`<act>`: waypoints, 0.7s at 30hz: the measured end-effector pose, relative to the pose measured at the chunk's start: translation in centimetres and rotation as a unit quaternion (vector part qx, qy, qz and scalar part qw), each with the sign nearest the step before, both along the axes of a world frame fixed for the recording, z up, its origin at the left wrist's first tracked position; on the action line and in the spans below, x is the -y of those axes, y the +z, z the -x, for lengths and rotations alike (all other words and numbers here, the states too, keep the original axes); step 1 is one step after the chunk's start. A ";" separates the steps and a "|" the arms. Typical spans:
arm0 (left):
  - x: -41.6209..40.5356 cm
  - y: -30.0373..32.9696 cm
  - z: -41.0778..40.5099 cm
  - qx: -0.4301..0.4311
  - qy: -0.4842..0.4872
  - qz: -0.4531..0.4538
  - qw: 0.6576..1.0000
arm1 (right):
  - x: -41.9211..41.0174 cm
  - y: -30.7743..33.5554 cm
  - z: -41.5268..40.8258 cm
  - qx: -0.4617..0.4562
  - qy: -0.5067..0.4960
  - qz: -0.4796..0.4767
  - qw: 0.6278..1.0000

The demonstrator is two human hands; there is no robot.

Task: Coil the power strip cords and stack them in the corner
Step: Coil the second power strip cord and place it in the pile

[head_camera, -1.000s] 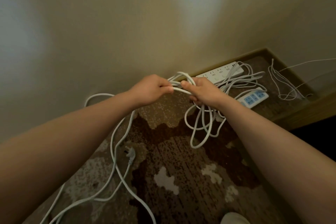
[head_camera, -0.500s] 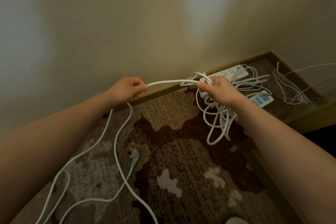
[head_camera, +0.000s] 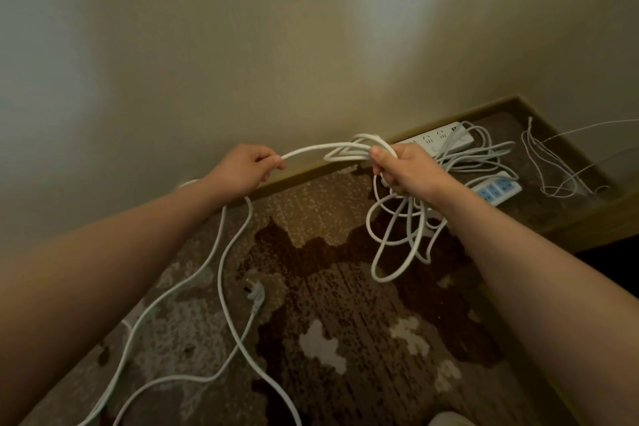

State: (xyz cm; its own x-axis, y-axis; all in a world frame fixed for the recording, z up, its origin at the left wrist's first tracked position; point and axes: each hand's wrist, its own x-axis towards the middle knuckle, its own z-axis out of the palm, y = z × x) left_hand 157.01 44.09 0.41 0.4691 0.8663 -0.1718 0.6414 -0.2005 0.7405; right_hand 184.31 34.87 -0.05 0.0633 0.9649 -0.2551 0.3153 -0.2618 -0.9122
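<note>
My right hand (head_camera: pixel 406 168) grips a bundle of white cord loops (head_camera: pixel 397 242) that hang below it over the carpet. My left hand (head_camera: pixel 245 168) pinches the same white cord (head_camera: pixel 318 150), which arches between the two hands. From my left hand the loose cord (head_camera: pixel 228 287) trails down across the floor to a plug (head_camera: pixel 254 292) lying on the carpet. In the corner lie a white power strip (head_camera: pixel 439 140) and a power strip with blue sockets (head_camera: pixel 498 188), with loose cord coiled between them.
A patterned brown carpet (head_camera: pixel 328 322) covers the floor, edged by a wooden skirting (head_camera: pixel 304 176) under the pale wall. Thin white wires (head_camera: pixel 553 169) lie at the far right of the corner. A pale shoe tip (head_camera: pixel 449 418) shows at the bottom edge.
My left hand slid left along the cord, away from my right hand, then came back in a little. The loops under my right hand hang much as before.
</note>
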 end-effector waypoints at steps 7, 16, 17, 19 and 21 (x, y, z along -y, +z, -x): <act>0.1 -1.1 0.8 0.010 -0.006 0.039 0.999 | -0.2 -0.3 -0.3 0.020 -0.046 -0.034 0.998; 2.1 -2.9 2.6 -0.057 -0.094 -0.036 0.993 | -1.2 -0.8 -3.6 0.117 -0.288 -0.049 0.949; 1.9 -2.7 2.9 -0.043 -0.077 -0.033 0.996 | -1.1 -0.8 -4.0 0.110 -0.313 -0.046 0.942; 1.2 -2.1 3.2 -0.028 -0.040 -0.021 0.999 | -0.9 -0.9 -4.4 0.096 -0.355 -0.043 0.929; 0.5 -1.7 3.2 -0.009 0.015 0.003 1.000 | -0.8 -1.0 -4.2 0.085 -0.369 -0.035 0.925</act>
State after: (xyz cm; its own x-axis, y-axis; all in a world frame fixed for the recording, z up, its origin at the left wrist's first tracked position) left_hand 153.81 43.54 -1.33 0.4395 0.8789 -0.1854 0.6601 -0.1760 0.7303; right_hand 188.47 35.68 -1.01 0.7449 0.6565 -0.1187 0.2155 -0.4052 -0.8885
